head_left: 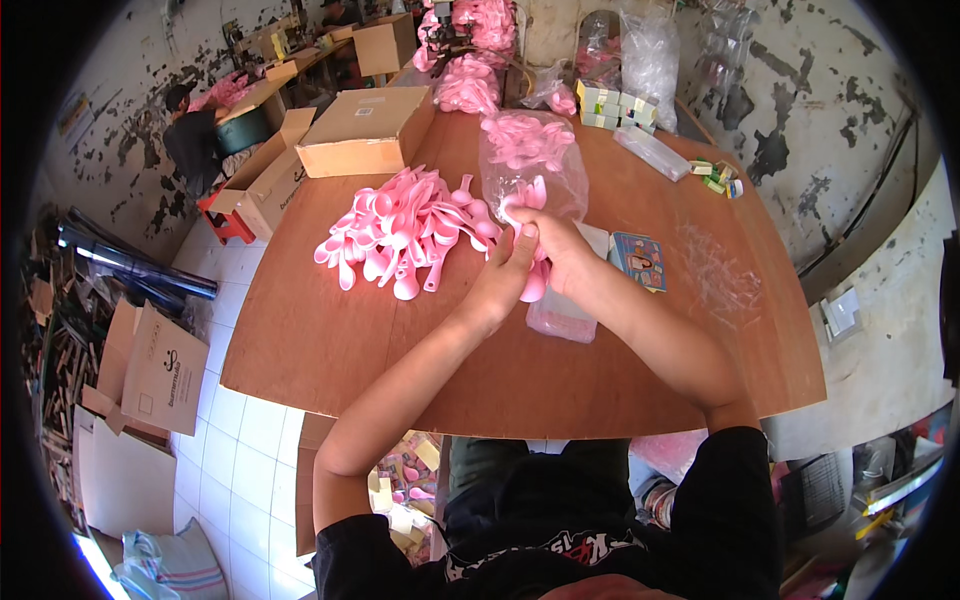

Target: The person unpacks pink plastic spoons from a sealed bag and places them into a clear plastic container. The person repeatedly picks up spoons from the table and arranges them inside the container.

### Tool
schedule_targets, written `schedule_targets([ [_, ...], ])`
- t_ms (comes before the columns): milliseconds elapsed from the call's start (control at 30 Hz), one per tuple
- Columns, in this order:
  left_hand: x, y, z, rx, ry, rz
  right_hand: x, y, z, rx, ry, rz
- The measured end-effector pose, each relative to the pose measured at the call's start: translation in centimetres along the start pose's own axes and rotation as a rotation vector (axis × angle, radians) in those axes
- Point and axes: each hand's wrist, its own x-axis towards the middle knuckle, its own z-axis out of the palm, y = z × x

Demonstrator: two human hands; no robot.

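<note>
Over the middle of the table, my left hand (507,270) and my right hand (560,248) meet, closed around a few pink plastic spoons (534,284). Spoon ends stick out above and below my fingers, which partly hide them. A heap of loose pink spoons (400,225) lies just left of my hands. Behind them rests a clear plastic bag (570,180) with more pink pieces inside. Under my wrists is a clear packet (562,322), partly covered by my right forearm. A stack of blue printed cards (638,262) sits right of that forearm.
Thin clear plastic scraps (722,275) are scattered on the right of the brown table (430,375). Small boxes (615,106) and a clear sleeve (652,152) lie at the far right. A cardboard box (367,132) stands far left. A person (192,140) sits beyond it.
</note>
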Motion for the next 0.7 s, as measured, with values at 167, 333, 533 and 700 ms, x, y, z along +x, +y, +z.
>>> schedule_targets([
  [167,-1.7,0.4,0.4,-0.161,0.049,0.051,-0.5,2.0,2.1,0.097,0.076,-0.183],
  [333,-2.7,0.7,-0.8,-0.396,0.159,0.011,-0.6,3.7,2.6,-0.151,0.121,-0.289],
  [533,-3.9,2.3,-1.6,-0.526,0.187,0.033,-0.9,4.1,3.7,-0.178,0.049,-0.453],
  [700,-3.7,0.7,-2.9,-0.614,0.194,0.100,-0.5,5.8,4.5,-0.140,-0.013,-0.642],
])
